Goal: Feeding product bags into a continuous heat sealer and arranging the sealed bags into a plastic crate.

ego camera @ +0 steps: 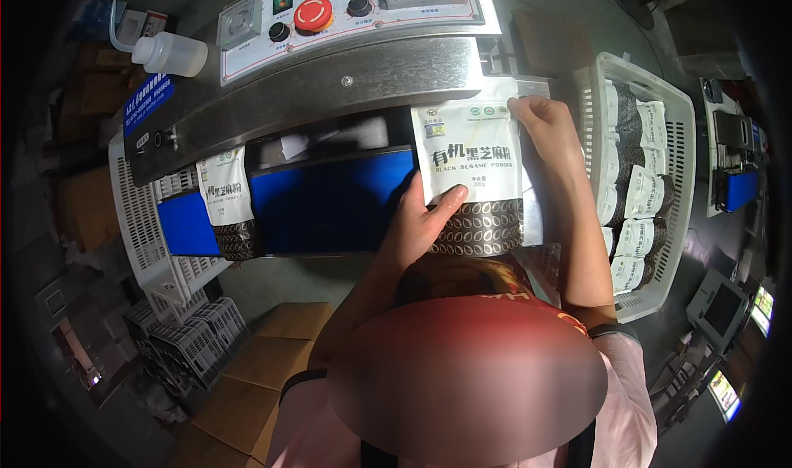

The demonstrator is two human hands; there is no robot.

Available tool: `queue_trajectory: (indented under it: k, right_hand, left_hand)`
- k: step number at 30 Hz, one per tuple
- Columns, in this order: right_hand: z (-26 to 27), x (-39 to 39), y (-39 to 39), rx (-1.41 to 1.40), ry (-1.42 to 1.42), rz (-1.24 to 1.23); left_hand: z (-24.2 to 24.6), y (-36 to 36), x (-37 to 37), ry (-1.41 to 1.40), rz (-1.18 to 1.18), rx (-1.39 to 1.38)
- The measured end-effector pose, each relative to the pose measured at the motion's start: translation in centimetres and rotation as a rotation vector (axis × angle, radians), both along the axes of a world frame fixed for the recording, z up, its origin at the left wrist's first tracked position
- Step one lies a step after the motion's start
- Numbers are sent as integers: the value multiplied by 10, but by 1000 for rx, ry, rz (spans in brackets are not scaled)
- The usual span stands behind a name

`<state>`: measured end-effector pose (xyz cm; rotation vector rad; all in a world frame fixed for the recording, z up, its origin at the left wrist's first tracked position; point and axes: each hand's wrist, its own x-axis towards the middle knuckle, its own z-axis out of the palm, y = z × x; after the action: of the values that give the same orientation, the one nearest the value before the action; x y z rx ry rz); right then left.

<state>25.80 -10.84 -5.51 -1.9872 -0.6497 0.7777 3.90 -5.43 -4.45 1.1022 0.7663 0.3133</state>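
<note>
A white-and-black stand-up pouch of black sesame powder (pixel 473 140) stands upright at the right end of a continuous band sealer (pixel 346 66). My left hand (pixel 424 224) grips the pouch's lower left side, thumb across its front; the fingers behind are hidden. With my right hand (pixel 544 118) I pinch the pouch's upper right corner near the sealer's inlet. A second pouch of the same kind (pixel 229 205) stands at the left on the blue conveyor belt (pixel 328 202), under the sealing head. Its top edge is hidden by the machine housing.
A white plastic crate (pixel 671 220) holding several filled pouches stands at the right. Another white crate (pixel 133 208) sits past the belt's left end. A red emergency stop button (pixel 314 14) tops the control panel. A plastic wash bottle (pixel 176 53) lies at upper left; cardboard boxes (pixel 247 400) are at lower left.
</note>
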Motion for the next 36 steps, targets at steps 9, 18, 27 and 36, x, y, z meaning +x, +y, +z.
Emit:
queue_trajectory:
  k: [9, 18, 27, 36]
  right_hand:
    - [9, -3, -11, 152, -210, 67]
    - [-68, 227, -274, -1013, -712, 77]
    - [-76, 259, -321, -936, -567, 645]
    - [105, 114, -220, -52, 36, 144]
  left_hand:
    - [-2, 34, -26, 381, -212, 517]
    - [21, 30, -59, 598, 316, 1042]
    - [45, -38, 21, 295, -2, 1010]
    - [35, -75, 54, -215, -567, 337]
